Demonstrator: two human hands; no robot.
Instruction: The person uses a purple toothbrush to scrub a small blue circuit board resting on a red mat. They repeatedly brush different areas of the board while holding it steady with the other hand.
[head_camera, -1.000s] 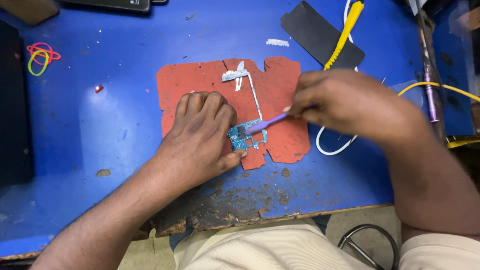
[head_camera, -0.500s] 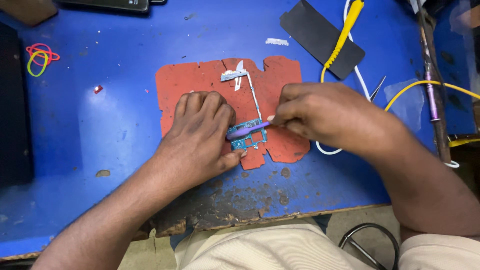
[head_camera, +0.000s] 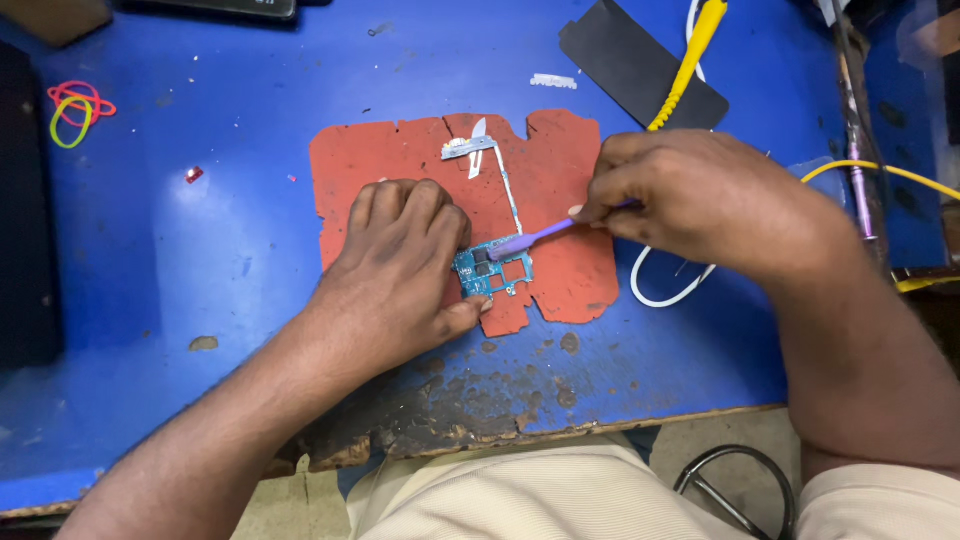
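Note:
A small blue-green circuit board (head_camera: 495, 272) lies on a torn red mat (head_camera: 560, 200) on the blue worktable. My left hand (head_camera: 405, 265) presses down on the board's left side, fingers curled over it. In my right hand (head_camera: 690, 195) is a thin purple tool (head_camera: 535, 237), whose tip rests on the top of the board. A small metal bracket with a thin strip (head_camera: 472, 150) lies on the mat above my left hand.
A black pad (head_camera: 625, 60) and a yellow-handled tool (head_camera: 690, 55) lie at the back right. White cable (head_camera: 665, 295) loops beside the mat, and a yellow cable (head_camera: 880, 172) runs right. Coloured rubber bands (head_camera: 75, 110) sit far left. The table's worn front edge (head_camera: 480, 420) is near.
My right hand has drawn back to the right from the board, sliding the purple tool's tip across it. The left hand has stayed on the board.

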